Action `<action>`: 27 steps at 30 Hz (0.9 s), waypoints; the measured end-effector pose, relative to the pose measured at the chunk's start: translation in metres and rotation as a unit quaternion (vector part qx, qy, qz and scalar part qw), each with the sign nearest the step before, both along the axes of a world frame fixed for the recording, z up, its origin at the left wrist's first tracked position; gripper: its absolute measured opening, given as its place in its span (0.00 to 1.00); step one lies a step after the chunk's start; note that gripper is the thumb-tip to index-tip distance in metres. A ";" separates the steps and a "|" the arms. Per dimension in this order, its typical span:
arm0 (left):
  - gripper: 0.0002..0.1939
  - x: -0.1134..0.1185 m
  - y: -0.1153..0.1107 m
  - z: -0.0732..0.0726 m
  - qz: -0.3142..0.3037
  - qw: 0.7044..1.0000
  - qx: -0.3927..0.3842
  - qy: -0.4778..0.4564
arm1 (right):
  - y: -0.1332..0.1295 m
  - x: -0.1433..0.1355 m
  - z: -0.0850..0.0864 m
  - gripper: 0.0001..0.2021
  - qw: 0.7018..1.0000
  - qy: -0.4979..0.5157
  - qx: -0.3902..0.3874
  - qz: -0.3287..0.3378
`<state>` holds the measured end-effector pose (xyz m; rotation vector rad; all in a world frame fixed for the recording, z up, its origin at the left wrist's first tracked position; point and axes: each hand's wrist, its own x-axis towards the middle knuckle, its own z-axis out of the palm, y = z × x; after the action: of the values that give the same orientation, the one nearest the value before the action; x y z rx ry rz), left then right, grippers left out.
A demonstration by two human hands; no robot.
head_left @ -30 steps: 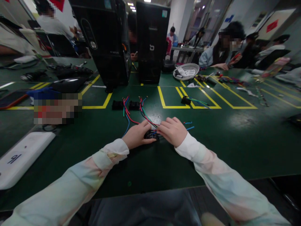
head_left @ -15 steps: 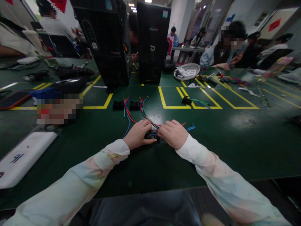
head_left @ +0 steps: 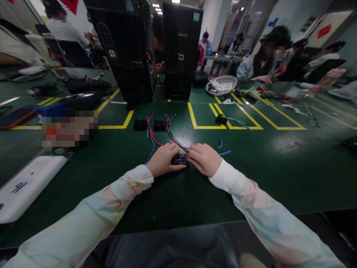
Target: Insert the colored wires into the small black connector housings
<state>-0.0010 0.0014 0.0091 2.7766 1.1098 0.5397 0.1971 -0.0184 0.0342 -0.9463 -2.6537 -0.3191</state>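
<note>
Between my hands, low over the green table, is a small black part with coloured wires. My left hand grips its left side, thumb along the near edge. The fingers of my right hand are pinched together at its right side, on wires. Blue wire ends stick out beyond my right hand. Farther back, two black blocks, one at the left and one beside it, have red, green and blue wires running toward my hands. The fingertips partly hide the held part.
Two black computer cases stand at the back. A white basket and another wired black block lie to the right. A white power bank-like box is at the left. Several people sit beyond the table.
The wire ends beyond my right hand have shifted; one blue end now curves up behind it, and the red end there no longer shows. My hands have barely moved.
</note>
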 end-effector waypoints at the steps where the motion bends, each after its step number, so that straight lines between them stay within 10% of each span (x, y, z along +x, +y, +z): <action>1: 0.18 0.000 0.000 0.000 0.002 1.000 0.001 0.000 | -0.001 0.000 0.001 0.09 1.000 -0.003 0.024 0.011; 15: 0.17 -0.001 0.003 -0.001 -0.035 0.999 -0.028 -0.024 | 0.000 -0.003 0.001 0.09 0.998 -0.006 0.009 -0.058; 27: 0.17 0.002 0.000 -0.002 0.017 1.000 -0.016 -0.012 | -0.006 0.001 0.005 0.09 1.000 -0.017 -0.022 0.009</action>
<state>0.0009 0.0014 0.0071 2.7202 1.1525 0.5524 0.1982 -0.0243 0.0395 -0.9378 -2.7079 -0.2762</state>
